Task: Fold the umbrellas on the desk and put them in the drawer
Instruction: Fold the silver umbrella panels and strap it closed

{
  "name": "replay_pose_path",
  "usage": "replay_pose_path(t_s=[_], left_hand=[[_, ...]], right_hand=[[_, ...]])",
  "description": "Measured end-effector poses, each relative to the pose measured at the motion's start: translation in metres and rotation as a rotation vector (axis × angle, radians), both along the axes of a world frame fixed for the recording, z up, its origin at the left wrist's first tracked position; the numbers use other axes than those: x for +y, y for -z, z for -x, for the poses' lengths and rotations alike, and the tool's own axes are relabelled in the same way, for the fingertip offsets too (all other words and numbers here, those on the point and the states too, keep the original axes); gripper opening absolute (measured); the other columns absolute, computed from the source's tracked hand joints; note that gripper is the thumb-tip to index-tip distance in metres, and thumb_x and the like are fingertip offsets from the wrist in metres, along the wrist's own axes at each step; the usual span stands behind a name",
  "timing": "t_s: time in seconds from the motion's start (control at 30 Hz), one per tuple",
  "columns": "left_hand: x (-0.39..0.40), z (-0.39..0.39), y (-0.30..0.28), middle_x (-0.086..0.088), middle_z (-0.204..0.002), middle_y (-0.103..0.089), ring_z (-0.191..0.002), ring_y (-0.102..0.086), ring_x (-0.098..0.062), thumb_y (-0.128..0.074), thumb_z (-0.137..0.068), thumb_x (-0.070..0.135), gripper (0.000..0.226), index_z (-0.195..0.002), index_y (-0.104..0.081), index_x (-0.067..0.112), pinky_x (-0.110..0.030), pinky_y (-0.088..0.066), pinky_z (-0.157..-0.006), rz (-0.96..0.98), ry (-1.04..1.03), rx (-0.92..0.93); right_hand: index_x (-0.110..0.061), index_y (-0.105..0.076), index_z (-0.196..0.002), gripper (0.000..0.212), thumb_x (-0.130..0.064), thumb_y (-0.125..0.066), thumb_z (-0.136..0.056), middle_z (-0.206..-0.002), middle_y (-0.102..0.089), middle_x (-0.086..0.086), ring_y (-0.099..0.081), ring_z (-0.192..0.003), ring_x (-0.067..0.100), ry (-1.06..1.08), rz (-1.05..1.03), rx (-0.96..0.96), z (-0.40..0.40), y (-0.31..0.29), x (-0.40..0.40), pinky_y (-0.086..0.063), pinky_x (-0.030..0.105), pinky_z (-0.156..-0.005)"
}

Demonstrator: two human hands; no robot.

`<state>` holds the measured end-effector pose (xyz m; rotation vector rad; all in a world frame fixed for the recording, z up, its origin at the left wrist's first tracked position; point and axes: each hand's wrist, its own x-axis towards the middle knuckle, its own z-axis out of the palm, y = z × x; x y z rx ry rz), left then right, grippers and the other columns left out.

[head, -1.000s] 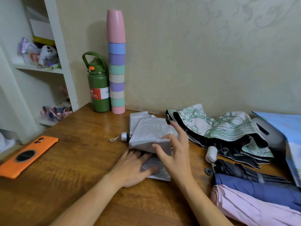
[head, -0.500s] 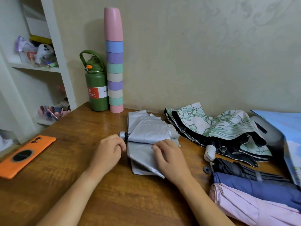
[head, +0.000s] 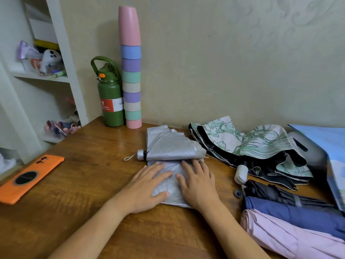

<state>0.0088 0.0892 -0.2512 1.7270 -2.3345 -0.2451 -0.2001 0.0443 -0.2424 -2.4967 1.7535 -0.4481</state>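
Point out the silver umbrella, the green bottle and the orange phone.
silver umbrella [head: 168, 146]: head view, on the upper fabric panel.
green bottle [head: 110, 94]: head view, on the body above the label.
orange phone [head: 43, 170]: head view, on the case's back.

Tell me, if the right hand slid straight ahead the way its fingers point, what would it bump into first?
Probably the rolled fold of the silver umbrella, right past the right hand fingertips; the wall lies beyond.
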Motion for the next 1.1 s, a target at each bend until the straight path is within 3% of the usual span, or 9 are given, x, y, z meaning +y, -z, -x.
replay_pose_path(t_s=[0.27, 0.37, 0.5, 0.7, 0.77, 0.83, 0.9, 1.0, 1.1], left_hand=[[0.002, -0.002, -0.007, 0.019, -0.168, 0.019, -0.149, 0.029, 0.002, -0.041, -0.091, 0.074, 0.075, -0.155, -0.005, 0.06, -0.039, 0.011, -0.127, -0.11, -0.007, -0.044], [0.001, -0.002, -0.006, 0.019, -0.168, 0.019, -0.147, 0.031, 0.003, -0.04, -0.09, 0.075, 0.075, -0.155, -0.007, 0.059, -0.039, 0.011, -0.127, -0.092, -0.005, -0.046], [0.002, -0.002, -0.006, 0.017, -0.167, 0.022, -0.148, 0.033, 0.001, -0.036, -0.093, 0.076, 0.075, -0.156, 0.0, 0.057, -0.039, 0.014, -0.126, -0.113, -0.005, -0.093], [0.004, 0.003, -0.007, 0.012, -0.165, 0.032, -0.147, 0.037, -0.005, -0.021, -0.092, 0.086, 0.077, -0.154, 0.015, 0.058, -0.043, 0.016, -0.126, -0.112, -0.006, -0.181], [0.004, 0.003, -0.007, 0.011, -0.165, 0.031, -0.147, 0.037, -0.006, -0.022, -0.09, 0.088, 0.08, -0.154, 0.016, 0.058, -0.042, 0.016, -0.126, -0.108, -0.005, -0.183], [0.004, 0.003, -0.007, 0.01, -0.165, 0.031, -0.148, 0.036, -0.007, -0.024, -0.088, 0.09, 0.084, -0.154, 0.015, 0.057, -0.042, 0.016, -0.126, -0.109, -0.007, -0.188], [0.004, 0.003, -0.006, 0.01, -0.166, 0.03, -0.148, 0.036, -0.007, -0.023, -0.085, 0.092, 0.086, -0.154, 0.014, 0.057, -0.042, 0.015, -0.126, -0.11, -0.01, -0.191], [0.003, 0.003, -0.007, 0.008, -0.166, 0.03, -0.149, 0.035, -0.008, -0.022, -0.084, 0.093, 0.087, -0.155, 0.014, 0.057, -0.043, 0.015, -0.126, -0.116, -0.009, -0.193], [0.002, 0.003, -0.007, 0.007, -0.166, 0.029, -0.149, 0.034, -0.009, -0.023, -0.085, 0.093, 0.087, -0.155, 0.013, 0.056, -0.042, 0.016, -0.126, -0.126, -0.009, -0.185]], right_hand=[[-0.03, -0.025, -0.16, 0.1, -0.066, 0.017, -0.077, -0.167, -0.025, 0.0, -0.006, -0.158, 0.024, 0.039, -0.1, 0.082, -0.003, 0.001, -0.002, 0.004, 0.062, -0.12], [-0.02, -0.033, -0.16, 0.094, -0.067, 0.008, -0.089, -0.166, -0.032, 0.001, -0.014, -0.158, 0.021, -0.022, 0.049, 0.058, -0.009, 0.001, 0.002, -0.002, 0.06, -0.123], [-0.033, -0.001, -0.164, 0.103, -0.075, 0.024, -0.074, -0.173, 0.003, -0.007, 0.012, -0.158, 0.014, -0.133, -0.178, 0.105, -0.011, 0.0, 0.007, 0.008, 0.053, -0.125], [-0.039, 0.015, -0.16, 0.063, -0.061, -0.005, -0.104, -0.17, 0.019, -0.006, 0.025, -0.154, 0.016, -0.079, -0.276, 0.15, -0.009, 0.0, 0.001, 0.012, 0.05, -0.125], [-0.039, 0.002, -0.163, 0.068, -0.064, -0.003, -0.1, -0.172, 0.006, -0.005, 0.014, -0.158, 0.018, -0.084, -0.238, 0.114, -0.009, 0.002, 0.001, 0.005, 0.051, -0.126], [-0.035, -0.039, -0.152, 0.072, -0.061, -0.009, -0.092, -0.16, -0.037, 0.0, -0.028, -0.152, 0.023, -0.069, -0.083, 0.01, -0.009, 0.001, 0.003, -0.023, 0.047, -0.12], [-0.022, -0.067, -0.111, 0.046, -0.044, -0.03, -0.094, -0.114, -0.065, 0.002, -0.064, -0.108, 0.027, -0.04, 0.11, -0.165, -0.008, -0.002, 0.002, -0.045, 0.04, -0.089], [-0.013, -0.066, -0.095, 0.01, -0.018, -0.057, -0.093, -0.097, -0.061, 0.004, -0.06, -0.089, 0.026, 0.025, 0.335, -0.44, -0.004, -0.01, -0.001, -0.049, 0.039, -0.074], [-0.012, -0.057, -0.131, 0.039, -0.014, -0.062, -0.092, -0.132, -0.056, 0.005, -0.053, -0.123, 0.023, 0.001, 0.302, -0.537, -0.001, -0.013, 0.001, -0.044, 0.03, -0.104]])
